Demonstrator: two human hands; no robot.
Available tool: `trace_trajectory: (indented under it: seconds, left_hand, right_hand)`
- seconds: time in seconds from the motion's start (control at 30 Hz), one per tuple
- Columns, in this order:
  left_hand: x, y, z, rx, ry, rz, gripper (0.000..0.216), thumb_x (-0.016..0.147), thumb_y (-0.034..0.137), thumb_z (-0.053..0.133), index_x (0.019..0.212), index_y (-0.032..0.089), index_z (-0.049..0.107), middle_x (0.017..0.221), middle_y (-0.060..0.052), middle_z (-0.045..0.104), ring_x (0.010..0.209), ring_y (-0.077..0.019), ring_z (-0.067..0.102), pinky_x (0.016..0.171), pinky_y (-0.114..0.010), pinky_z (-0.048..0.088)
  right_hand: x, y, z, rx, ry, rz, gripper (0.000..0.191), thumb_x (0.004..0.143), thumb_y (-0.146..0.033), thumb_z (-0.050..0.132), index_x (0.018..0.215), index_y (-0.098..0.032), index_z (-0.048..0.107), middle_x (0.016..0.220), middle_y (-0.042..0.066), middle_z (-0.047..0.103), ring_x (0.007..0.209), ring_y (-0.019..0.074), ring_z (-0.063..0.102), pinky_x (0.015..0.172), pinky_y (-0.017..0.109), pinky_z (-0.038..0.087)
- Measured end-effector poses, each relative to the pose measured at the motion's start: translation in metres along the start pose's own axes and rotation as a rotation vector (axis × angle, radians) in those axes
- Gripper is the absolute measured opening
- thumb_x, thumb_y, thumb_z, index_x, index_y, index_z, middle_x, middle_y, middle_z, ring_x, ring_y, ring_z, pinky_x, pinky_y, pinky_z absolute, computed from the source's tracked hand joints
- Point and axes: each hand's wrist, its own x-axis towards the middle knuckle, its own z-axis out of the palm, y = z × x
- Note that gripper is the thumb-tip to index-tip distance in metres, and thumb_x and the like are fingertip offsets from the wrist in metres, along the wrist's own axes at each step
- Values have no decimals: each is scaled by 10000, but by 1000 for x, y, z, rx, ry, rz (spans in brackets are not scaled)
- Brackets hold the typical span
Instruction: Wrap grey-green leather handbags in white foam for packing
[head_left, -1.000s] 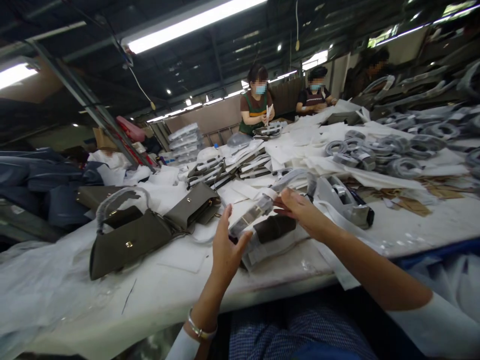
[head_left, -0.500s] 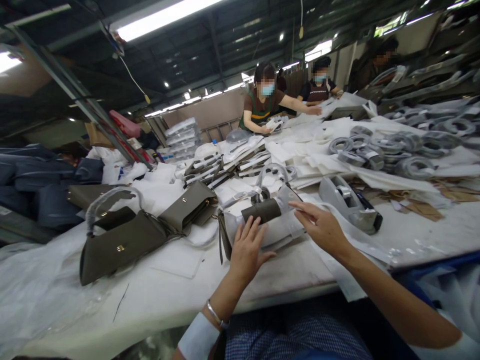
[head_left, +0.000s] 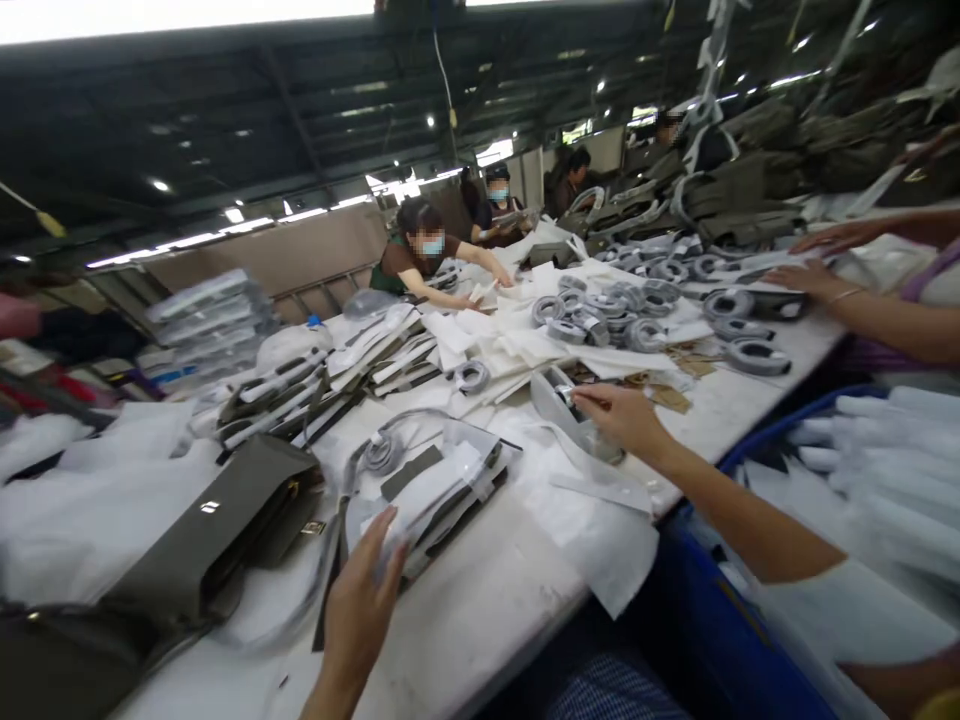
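My left hand (head_left: 360,605) lies with fingers stretched flat on the near edge of a wrapped olive handbag (head_left: 435,490) that lies flat on the white table (head_left: 480,610). A coiled strap (head_left: 380,452) in plastic sits on top of that bag. My right hand (head_left: 619,415) reaches to the right and rests on a grey tape dispenser (head_left: 559,405), fingers curled at its roll; whether they pinch the tape end is not visible.
An unwrapped olive handbag (head_left: 217,530) lies left of the wrapped one. Loose white sheets (head_left: 600,530) hang over the table edge. Coiled straps (head_left: 630,320) and stacked packets (head_left: 367,360) fill the far table. Several people work across it; another person's arms (head_left: 862,300) reach in at right. A blue bin (head_left: 720,610) stands at my right.
The view has swung right. The wrapped bag now lies flat under my left hand. My right hand has left the bag and gone to the tape dispenser.
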Motion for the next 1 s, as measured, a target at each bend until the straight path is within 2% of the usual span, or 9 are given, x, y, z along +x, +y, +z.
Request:
trace_trajectory:
  seconds: [0.07,0.13,0.23,0.3,0.4,0.53,0.73,0.87,1.0]
  left_hand:
    - [8,-4,-13,-35,76,-170,502,923,563,471,1300,262,612,1308,-53,663,1262,-264,581,1056,-397,475]
    - [13,-4,-25,-32,123,-313,516,875,611,485,1229,284,670,1220,-40,712,1221,-291,610,1017,-403,502]
    - [16,-1,-32,-36,144,-409,518,827,637,504,1183,315,698,1191,-16,725,1205,-304,619,1009,-405,505]
    - [14,0,-30,-56,134,-429,515,811,644,511,1177,333,699,1214,-3,715,1224,-303,605,1035,-417,484]
    - [10,0,-24,-102,112,-446,509,801,649,517,1174,352,694,1234,14,705,1239,-296,595,1081,-445,441]
    - [7,0,-18,-124,86,-446,507,801,649,528,1176,351,692,1234,18,704,1243,-296,591,1091,-454,433]
    - [8,9,-16,-143,81,-372,480,797,632,540,1134,337,712,1215,20,714,1201,-292,623,1047,-423,487]
    - [9,20,-18,-163,108,-351,464,785,628,559,1098,330,729,1182,9,728,1198,-292,627,1056,-425,481]
    - [19,43,-18,-321,64,-343,451,786,604,611,1090,291,728,1122,-21,749,1112,-279,677,1026,-410,508]
  right_hand:
    - [21,43,-15,-213,-16,124,293,927,-303,522,1100,-225,745,1074,49,756,965,215,684,824,296,498]
    - [34,81,-23,-313,-69,217,210,849,-231,596,938,-177,778,929,89,768,889,244,687,753,308,485]
    - [39,120,-25,-399,-140,316,83,731,-177,686,732,-143,762,777,118,743,782,265,674,650,311,450]
    - [36,137,-21,-434,-159,342,93,727,-214,713,760,-143,762,807,122,738,789,261,663,644,309,439]
    - [32,151,-13,-433,-172,297,207,793,-301,695,948,-184,764,968,92,734,889,234,647,719,300,451]
    - [34,159,0,-402,-190,222,252,879,-308,613,1069,-206,744,1143,81,694,1041,225,613,856,296,452]
    - [51,155,9,-367,-224,246,193,881,-221,581,938,-154,753,1114,146,699,982,235,627,843,309,447]
    - [60,143,-7,-310,-204,252,128,828,-199,613,816,-156,734,977,134,723,894,233,635,763,294,436]
    - [67,114,-40,-192,-107,195,219,872,-286,527,851,-166,708,868,84,720,804,213,621,689,277,425]
